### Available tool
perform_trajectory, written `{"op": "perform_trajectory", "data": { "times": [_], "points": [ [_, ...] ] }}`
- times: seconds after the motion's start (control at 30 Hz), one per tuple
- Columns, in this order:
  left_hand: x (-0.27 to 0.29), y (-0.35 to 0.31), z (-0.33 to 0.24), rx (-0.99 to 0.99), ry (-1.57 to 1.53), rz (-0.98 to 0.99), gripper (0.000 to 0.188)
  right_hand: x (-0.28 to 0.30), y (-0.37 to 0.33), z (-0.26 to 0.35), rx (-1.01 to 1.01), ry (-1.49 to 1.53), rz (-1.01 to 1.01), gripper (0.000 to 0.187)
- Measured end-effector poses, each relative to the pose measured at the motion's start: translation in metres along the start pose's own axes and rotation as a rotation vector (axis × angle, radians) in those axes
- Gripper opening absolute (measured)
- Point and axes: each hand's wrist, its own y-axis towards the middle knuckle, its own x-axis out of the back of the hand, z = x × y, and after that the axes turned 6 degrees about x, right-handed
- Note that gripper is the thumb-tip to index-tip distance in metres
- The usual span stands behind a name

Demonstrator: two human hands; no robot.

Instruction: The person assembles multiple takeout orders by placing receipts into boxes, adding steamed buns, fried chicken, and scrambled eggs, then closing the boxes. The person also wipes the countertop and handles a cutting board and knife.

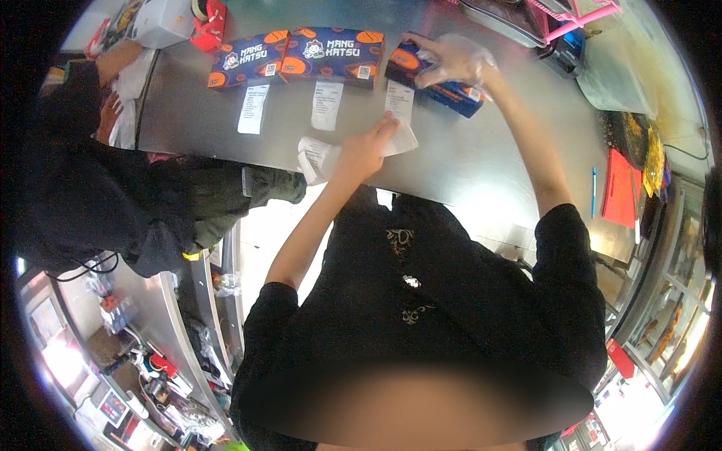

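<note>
My right hand, in a clear plastic glove, grips a blue-and-orange cardboard box from above, thumb and fingers spread over its top. The box sits at a slant on the steel table. My left hand pinches a long white paper receipt; its upper end lies against the near side of that box, and its other end curls out past my wrist. Left of it stand two matching boxes, a middle one and a left one, with a paper slip and another slip in front of them.
The steel table spans the view. At its right lie a blue pen and a red folder; a pink-handled basket is at the far right. On the left, a co-worker in dark clothes stands close, beside a tape roll.
</note>
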Motion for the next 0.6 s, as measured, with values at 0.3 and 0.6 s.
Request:
{"op": "perform_trajectory", "data": {
  "times": [0.3,0.6],
  "points": [
    [0.051,0.012,0.013,-0.077,-0.556,-0.002,0.050,-0.041,0.015,0.032,-0.065,-0.270,-0.366,0.092],
    [0.144,-0.011,-0.077,-0.093,-1.767,0.162,0.059,-0.071,-0.102,0.111,-0.152,0.199,-0.873,0.038]
  ]
}}
